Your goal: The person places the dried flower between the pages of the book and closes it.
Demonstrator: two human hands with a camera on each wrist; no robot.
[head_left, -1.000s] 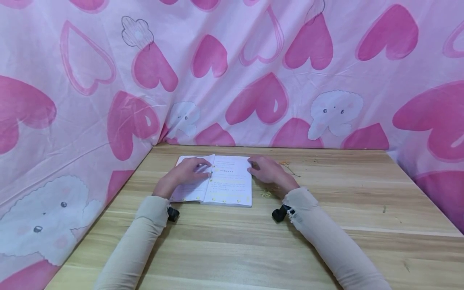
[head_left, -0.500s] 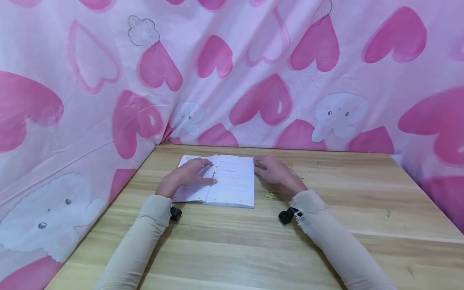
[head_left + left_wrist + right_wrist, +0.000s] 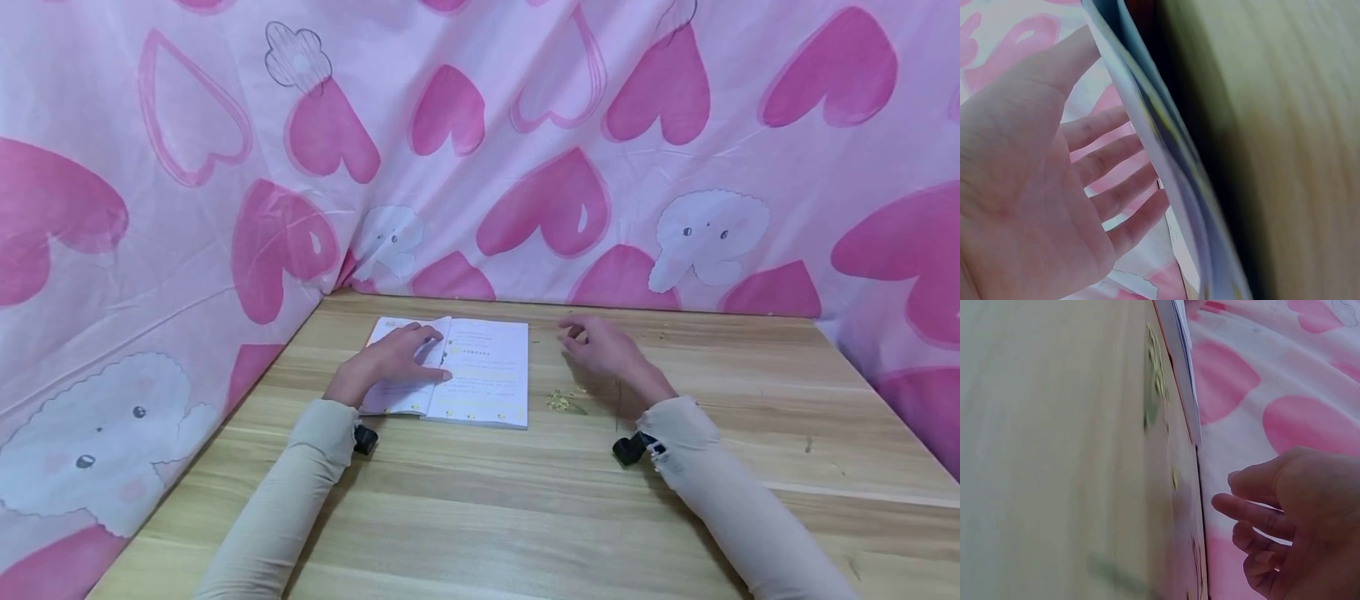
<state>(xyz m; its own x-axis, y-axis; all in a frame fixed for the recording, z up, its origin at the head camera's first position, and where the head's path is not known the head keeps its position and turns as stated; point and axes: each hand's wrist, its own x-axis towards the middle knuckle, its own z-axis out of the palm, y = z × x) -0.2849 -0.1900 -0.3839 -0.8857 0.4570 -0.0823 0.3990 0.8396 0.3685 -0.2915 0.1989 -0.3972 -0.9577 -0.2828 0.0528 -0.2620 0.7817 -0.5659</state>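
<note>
An open book with printed pages and small yellow marks lies on the table. Across its left page and the fold rests my left hand, fingers spread and the thumb reaching onto the right page. The left wrist view shows the same hand with straight fingers against the pages. My right hand hovers right of the book, apart from it. In the right wrist view, that hand has loosely bent fingers, thumb and forefinger apart, nothing between them. A small yellow dried flower sprig lies below it.
The wooden table runs up to a pink heart-patterned cloth behind and at both sides. Near the right wrist is a thin dark stem. Tiny plant bits are scattered at the right.
My right hand has left the book's right edge and moved right, baring the flower sprig more. My left hand has stayed on the book, its thumb shifted slightly onto the right page.
</note>
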